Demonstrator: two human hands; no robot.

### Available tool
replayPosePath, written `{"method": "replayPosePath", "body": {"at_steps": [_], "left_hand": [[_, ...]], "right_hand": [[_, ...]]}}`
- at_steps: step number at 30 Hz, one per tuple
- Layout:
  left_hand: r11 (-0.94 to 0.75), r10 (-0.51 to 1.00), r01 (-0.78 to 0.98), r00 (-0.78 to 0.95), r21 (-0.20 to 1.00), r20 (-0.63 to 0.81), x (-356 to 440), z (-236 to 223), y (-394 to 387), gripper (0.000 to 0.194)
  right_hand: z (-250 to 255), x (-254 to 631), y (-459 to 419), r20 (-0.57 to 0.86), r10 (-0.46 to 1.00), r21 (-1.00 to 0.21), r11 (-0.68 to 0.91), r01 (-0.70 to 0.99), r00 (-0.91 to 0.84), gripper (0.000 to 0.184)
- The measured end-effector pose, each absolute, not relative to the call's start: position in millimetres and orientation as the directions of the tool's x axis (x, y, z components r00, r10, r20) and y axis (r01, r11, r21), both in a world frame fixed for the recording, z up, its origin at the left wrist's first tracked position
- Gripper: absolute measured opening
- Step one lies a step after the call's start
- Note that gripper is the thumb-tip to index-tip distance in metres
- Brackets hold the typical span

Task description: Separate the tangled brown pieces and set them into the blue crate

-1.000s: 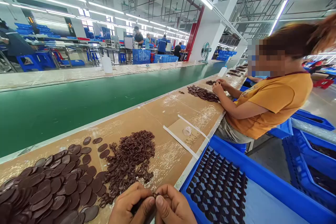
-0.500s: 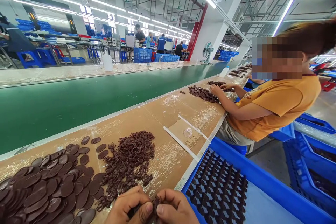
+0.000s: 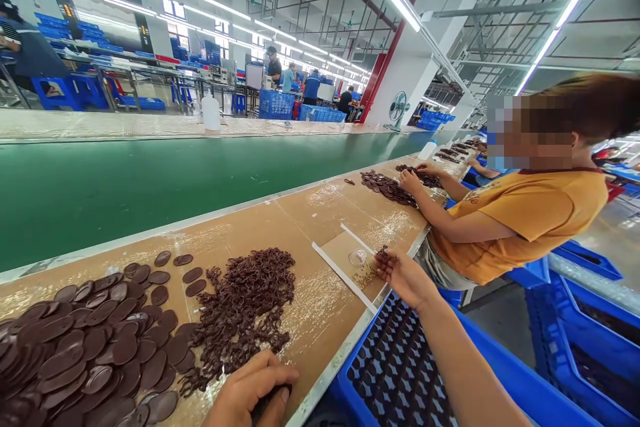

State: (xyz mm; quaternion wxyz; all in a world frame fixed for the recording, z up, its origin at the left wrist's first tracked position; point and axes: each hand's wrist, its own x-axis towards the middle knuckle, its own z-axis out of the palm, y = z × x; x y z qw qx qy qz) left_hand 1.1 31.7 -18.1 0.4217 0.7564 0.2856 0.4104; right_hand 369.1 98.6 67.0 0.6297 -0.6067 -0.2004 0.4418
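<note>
My left hand (image 3: 250, 383) is closed at the bottom centre, curled around a dark brown piece mostly hidden by the fingers. Stretched out over the front edge of the table, my right hand (image 3: 407, 279) pinches a small, knobbly dark brown piece (image 3: 383, 253). Just left of that piece lies a small clear dish (image 3: 358, 257), with tiny pale bits (image 3: 363, 277) scattered beside it. A heap of small, curly dark brown parts (image 3: 255, 293) lies beyond my left hand. Farther left spreads a pile of flat, oval dark brown discs (image 3: 113, 340).
Below my right forearm, a blue crate (image 3: 345, 380) holds rows of dark brown pieces (image 3: 395, 360). A green conveyor belt (image 3: 165, 180) runs behind the tan tabletop (image 3: 280, 227). To the right, a person in an orange shirt (image 3: 545, 207) handles similar brown parts.
My hands have come apart. The right one has moved right and away from me to the clear dish, carrying a small piece. My left hand stays low at the centre, still closed.
</note>
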Motion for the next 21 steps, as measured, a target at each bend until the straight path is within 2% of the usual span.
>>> {"method": "replayPosePath", "body": {"at_steps": [3,6,9,21], "left_hand": [[-0.539,0.719,0.115,0.578,0.834,0.385,-2,-17,36,0.025],[-0.581,0.684,0.108,0.602,0.807,0.412,-4,-18,38,0.026],[-0.584,0.692,0.087,0.574,0.807,0.438,-2,-18,37,0.026],[-0.497,0.754,0.144,0.56,0.856,0.344,3,-14,29,0.028]], "right_hand": [[68,373,109,-0.368,0.808,-0.922,-0.252,-0.294,0.46,0.014],[67,372,113,-0.397,0.81,-0.915,-0.312,-0.255,0.431,0.016],[66,371,115,-0.406,0.809,-0.913,-0.341,-0.223,0.425,0.016],[65,372,119,-0.407,0.805,-0.913,-0.367,-0.176,0.432,0.017]]}}
